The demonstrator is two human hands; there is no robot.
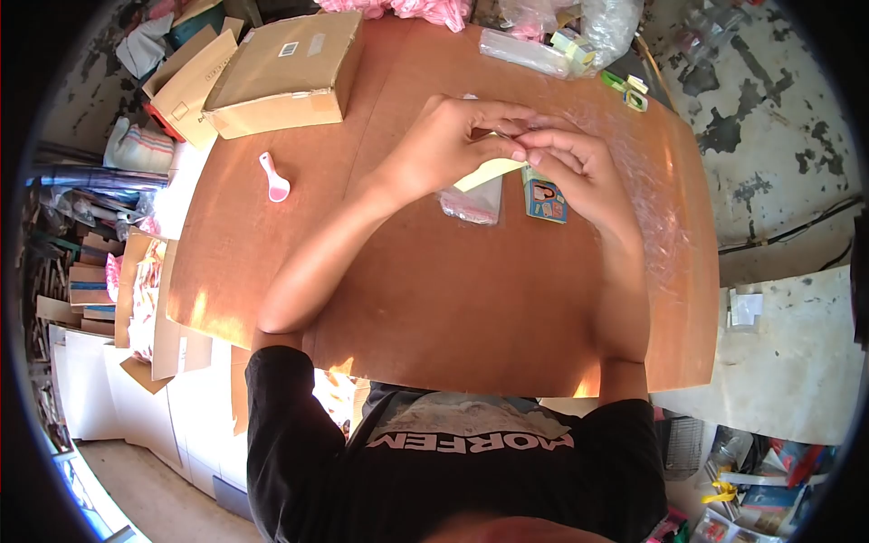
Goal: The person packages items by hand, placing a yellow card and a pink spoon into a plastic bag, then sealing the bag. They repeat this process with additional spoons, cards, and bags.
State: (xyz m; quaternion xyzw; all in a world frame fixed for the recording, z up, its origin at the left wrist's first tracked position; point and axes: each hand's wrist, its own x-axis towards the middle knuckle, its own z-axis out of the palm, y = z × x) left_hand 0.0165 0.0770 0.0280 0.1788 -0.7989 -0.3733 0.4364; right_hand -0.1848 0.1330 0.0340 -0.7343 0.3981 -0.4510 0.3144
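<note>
My left hand (448,140) and my right hand (579,167) meet over the far middle of the table, fingertips pinched close together. Between them is a pale yellow piece of paper or card (489,172), partly covered by the fingers. Just below the right hand lies a small blue box (547,201) with pictures printed on it. A clear plastic packet (472,204) rests on the table under the yellow piece; its upper part is hidden by my hands.
A pink and white spoon-shaped item (274,179) lies on the brown table (434,299). Cardboard boxes (281,68) stand at the far left. Clear plastic wrap (647,190) spreads along the right side, with a green tape dispenser (625,90) and plastic bags (611,32) at the back.
</note>
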